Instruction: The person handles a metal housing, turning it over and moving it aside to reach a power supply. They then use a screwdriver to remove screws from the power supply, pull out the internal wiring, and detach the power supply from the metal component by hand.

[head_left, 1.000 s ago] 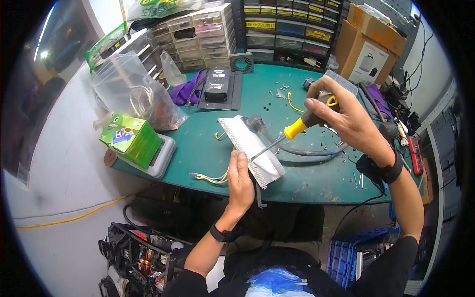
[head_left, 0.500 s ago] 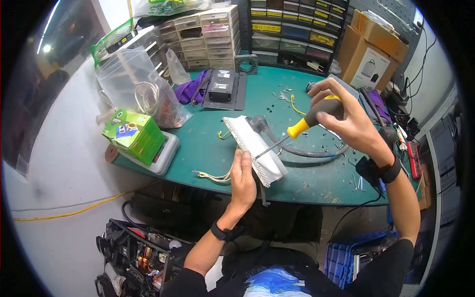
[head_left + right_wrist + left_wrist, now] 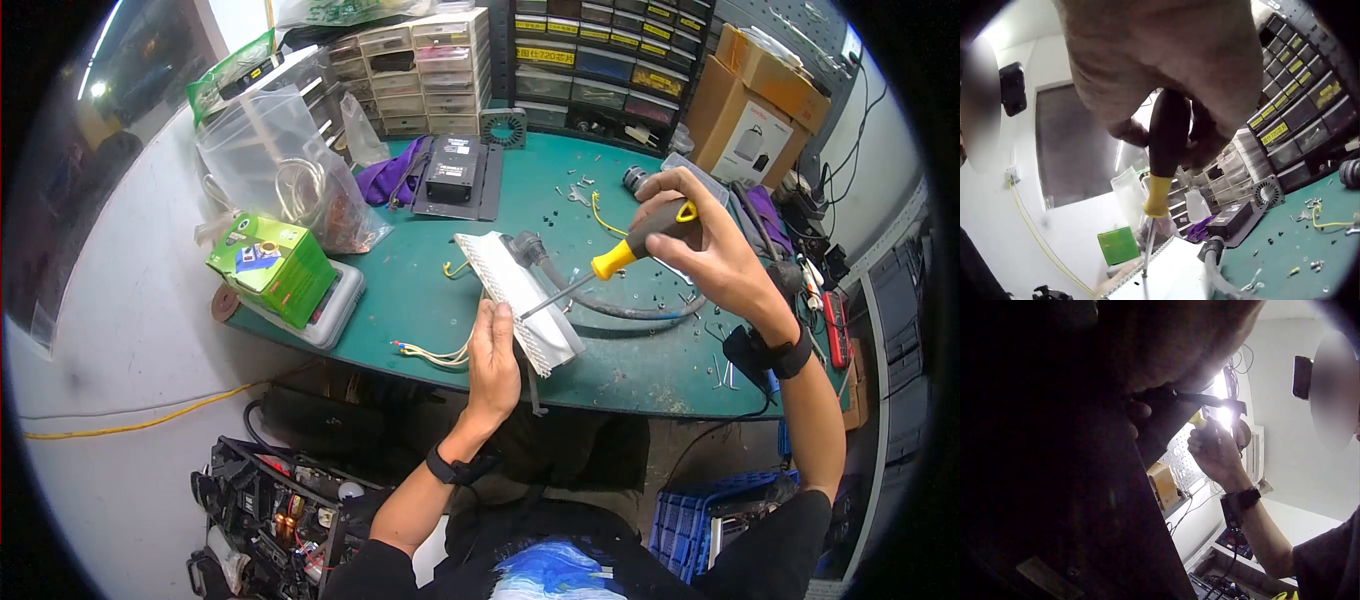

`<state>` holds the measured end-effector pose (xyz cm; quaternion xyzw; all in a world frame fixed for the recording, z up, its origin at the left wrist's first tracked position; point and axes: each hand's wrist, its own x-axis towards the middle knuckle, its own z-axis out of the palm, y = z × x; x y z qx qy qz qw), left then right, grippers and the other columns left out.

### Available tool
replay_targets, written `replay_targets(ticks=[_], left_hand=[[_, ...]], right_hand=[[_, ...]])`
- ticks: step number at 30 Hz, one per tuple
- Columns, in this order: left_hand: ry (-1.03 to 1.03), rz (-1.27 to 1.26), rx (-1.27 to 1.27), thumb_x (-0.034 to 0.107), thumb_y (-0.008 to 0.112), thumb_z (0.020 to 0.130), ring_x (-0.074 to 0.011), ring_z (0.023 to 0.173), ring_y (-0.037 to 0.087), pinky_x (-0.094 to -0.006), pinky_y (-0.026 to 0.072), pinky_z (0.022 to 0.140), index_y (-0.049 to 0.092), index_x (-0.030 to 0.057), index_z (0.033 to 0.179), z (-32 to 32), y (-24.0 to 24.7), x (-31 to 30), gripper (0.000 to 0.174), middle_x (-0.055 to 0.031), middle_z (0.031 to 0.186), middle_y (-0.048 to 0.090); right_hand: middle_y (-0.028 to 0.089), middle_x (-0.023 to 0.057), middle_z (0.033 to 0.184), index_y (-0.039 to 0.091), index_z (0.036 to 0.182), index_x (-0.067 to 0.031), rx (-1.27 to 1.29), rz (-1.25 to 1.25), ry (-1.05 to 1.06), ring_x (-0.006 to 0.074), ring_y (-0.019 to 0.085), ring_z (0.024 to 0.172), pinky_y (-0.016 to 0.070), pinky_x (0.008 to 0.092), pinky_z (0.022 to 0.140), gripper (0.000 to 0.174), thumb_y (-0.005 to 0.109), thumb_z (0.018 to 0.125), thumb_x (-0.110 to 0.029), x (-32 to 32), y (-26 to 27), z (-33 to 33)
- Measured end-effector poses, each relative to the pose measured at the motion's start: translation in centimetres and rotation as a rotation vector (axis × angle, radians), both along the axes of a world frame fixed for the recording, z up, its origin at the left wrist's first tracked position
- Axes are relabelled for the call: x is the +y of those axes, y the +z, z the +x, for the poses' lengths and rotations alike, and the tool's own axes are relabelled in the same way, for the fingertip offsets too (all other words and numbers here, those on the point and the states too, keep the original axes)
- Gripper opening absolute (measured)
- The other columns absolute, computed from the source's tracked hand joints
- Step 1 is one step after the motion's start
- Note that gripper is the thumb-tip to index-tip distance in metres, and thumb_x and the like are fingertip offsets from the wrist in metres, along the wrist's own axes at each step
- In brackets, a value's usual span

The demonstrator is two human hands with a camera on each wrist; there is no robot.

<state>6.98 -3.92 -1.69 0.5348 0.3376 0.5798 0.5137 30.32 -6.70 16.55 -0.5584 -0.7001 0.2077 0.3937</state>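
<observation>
My left hand (image 3: 493, 365) grips the near left edge of a white housing (image 3: 550, 335) with a toothed rim, held tilted over the front of the bench. In my right hand (image 3: 715, 250) is a screwdriver (image 3: 612, 260) with a yellow and black handle, fingertips around the handle's end. Its shaft slants down left, the tip at the housing's face close to my left fingertips. The right wrist view shows the tip against the white face (image 3: 1175, 275), near a small dark hole. A black elbow connector (image 3: 527, 247) with a thick grey cable (image 3: 620, 308) lies behind the housing.
Loose screws and a yellow wire (image 3: 603, 215) lie scattered on the green bench (image 3: 420, 290). A black power module (image 3: 454, 170), a green box (image 3: 270, 268) on a grey case and a clear bag stand left. Drawer cabinets line the back; a cardboard box (image 3: 755, 120) stands right.
My right fingers have shifted around the screwdriver's handle while its tip stays at the same part of the housing. The left hand keeps its grip; the head view has moved slightly.
</observation>
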Motion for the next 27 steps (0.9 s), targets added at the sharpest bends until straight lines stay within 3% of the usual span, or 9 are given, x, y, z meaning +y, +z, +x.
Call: replay_targets(ticks=[3, 5, 6, 10, 12, 16, 21, 24, 27], left_hand=[[-0.043, 0.008, -0.005, 0.031, 0.041, 0.115, -0.0115, 0.106, 0.053, -0.0269, 0.0427, 0.097, 0.056, -0.0047, 0.119, -0.2, -0.1, 0.1, 0.039, -0.0057, 0.114, 0.060], [-0.049, 0.002, -0.006, 0.032, 0.041, 0.115, -0.0114, 0.106, 0.053, -0.0269, 0.0426, 0.097, 0.056, -0.0047, 0.119, -0.3, -0.5, 0.2, 0.039, -0.0056, 0.114, 0.060], [-0.051, -0.004, -0.007, 0.032, 0.041, 0.115, -0.0114, 0.106, 0.053, -0.0269, 0.0425, 0.097, 0.056, -0.0047, 0.119, -0.3, -0.6, 0.2, 0.039, -0.0055, 0.114, 0.060], [-0.055, -0.005, 0.023, 0.032, 0.042, 0.115, -0.0117, 0.107, 0.053, -0.0273, 0.0422, 0.098, 0.056, -0.0050, 0.119, -0.5, -0.2, 0.0, 0.040, -0.0055, 0.114, 0.060], [-0.052, -0.012, -0.032, 0.032, 0.042, 0.115, -0.0117, 0.107, 0.053, -0.0275, 0.0421, 0.098, 0.056, -0.0048, 0.118, -0.2, -0.2, 0.0, 0.040, -0.0055, 0.113, 0.060], [-0.056, -0.014, -0.025, 0.033, 0.042, 0.114, -0.0121, 0.107, 0.053, -0.0279, 0.0423, 0.098, 0.056, -0.0051, 0.119, -0.4, 0.0, -0.1, 0.041, -0.0058, 0.114, 0.060], [-0.043, 0.005, 0.010, 0.033, 0.043, 0.114, -0.0121, 0.105, 0.053, -0.0281, 0.0429, 0.097, 0.057, -0.0046, 0.117, -0.4, 0.0, 0.0, 0.040, -0.0053, 0.112, 0.060], [-0.048, -0.014, -0.024, 0.033, 0.043, 0.114, -0.0113, 0.102, 0.052, -0.0278, 0.0429, 0.094, 0.057, -0.0027, 0.114, -0.3, 0.3, -0.1, 0.038, -0.0038, 0.108, 0.059], [-0.040, 0.008, -0.011, 0.032, 0.042, 0.115, -0.0104, 0.101, 0.052, -0.0277, 0.0430, 0.093, 0.057, -0.0013, 0.111, -0.3, 0.1, 0.0, 0.037, -0.0027, 0.106, 0.058]], right_hand=[[0.065, 0.0028, 0.090, 0.058, 0.120, -0.0046, 0.052, -0.228, -0.090, 0.0068, 0.060, 0.080, 0.0486, 0.0240, 0.069, 0.034, 0.071, 0.099, -0.028, -0.3, 0.5, -0.2], [0.066, 0.0048, 0.095, 0.057, 0.122, -0.0048, -0.004, 0.116, 0.022, 0.0083, 0.061, 0.083, 0.0501, 0.0247, 0.073, 0.034, 0.071, 0.097, -0.024, 0.0, -1.2, 0.6], [0.065, 0.0073, 0.100, 0.057, 0.123, -0.0044, 0.167, 0.021, 0.076, 0.0101, 0.062, 0.087, 0.0515, 0.0253, 0.079, 0.036, 0.072, 0.095, -0.021, -0.3, -0.9, 0.4], [0.065, 0.0077, 0.101, 0.057, 0.123, -0.0045, 0.020, -0.330, -0.126, 0.0105, 0.062, 0.087, 0.0521, 0.0258, 0.080, 0.035, 0.072, 0.095, -0.020, -0.9, 0.8, -0.1], [0.066, 0.0035, 0.089, 0.057, 0.119, -0.0058, 0.013, 0.157, 0.039, 0.0089, 0.060, 0.076, 0.0507, 0.0242, 0.069, 0.034, 0.071, 0.100, -0.030, -0.6, -1.5, 0.3], [0.064, 0.0037, 0.092, 0.057, 0.121, -0.0068, 0.161, -0.275, -0.091, 0.0082, 0.060, 0.080, 0.0510, 0.0251, 0.071, 0.034, 0.070, 0.099, -0.029, -1.6, 0.2, 0.5], [0.063, 0.0051, 0.098, 0.056, 0.123, -0.0062, 0.134, 0.081, 0.048, 0.0090, 0.060, 0.088, 0.0516, 0.0257, 0.076, 0.035, 0.070, 0.097, -0.023, -1.3, -1.4, 0.7], [0.063, 0.0059, 0.100, 0.056, 0.124, -0.0049, 0.116, -0.338, -0.125, 0.0089, 0.061, 0.090, 0.0517, 0.0256, 0.077, 0.036, 0.071, 0.095, -0.020, -1.7, -0.1, 0.3], [0.065, 0.0040, 0.090, 0.057, 0.121, -0.0036, 0.139, 0.111, 0.027, 0.0083, 0.061, 0.078, 0.0513, 0.0242, 0.069, 0.035, 0.071, 0.099, -0.026, -1.4, -1.8, 0.5]])
